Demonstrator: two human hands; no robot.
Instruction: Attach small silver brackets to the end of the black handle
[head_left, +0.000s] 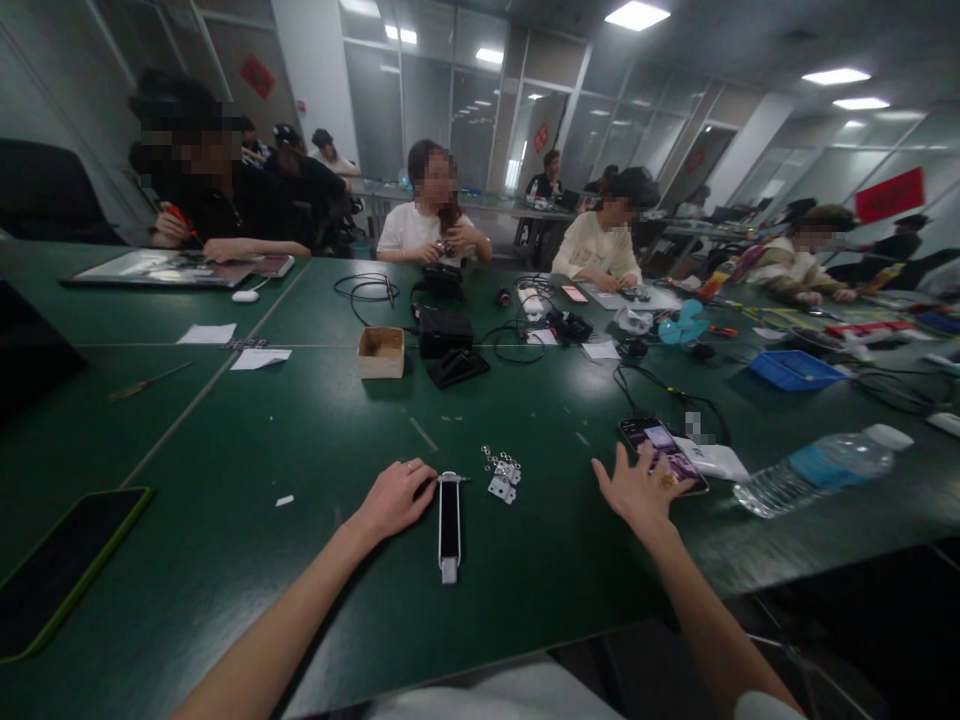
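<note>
My left hand (pixel 396 497) rests on the table, fingers curled together at the upper left corner of a slim white device (pixel 449 525) with a long black face. A thin metal rod (pixel 464 480) sticks out at the right of the device's top; whatever my left fingertips pinch is hidden. To the right of the device lie small metal plates (pixel 503 485) and several nut-like rings (pixel 489 461). My right hand (pixel 637 488) is open, fingers spread over a phone (pixel 686 474) whose screen is lit, fingertips on or just above it.
A water bottle (pixel 825 468) lies on its side beside a white packet (pixel 716 458). Further off are a small cardboard box (pixel 380 355), black devices with cables (pixel 444 332), and a blue tray (pixel 796 370). A green-edged phone (pixel 64 565) lies left. People sit across the table.
</note>
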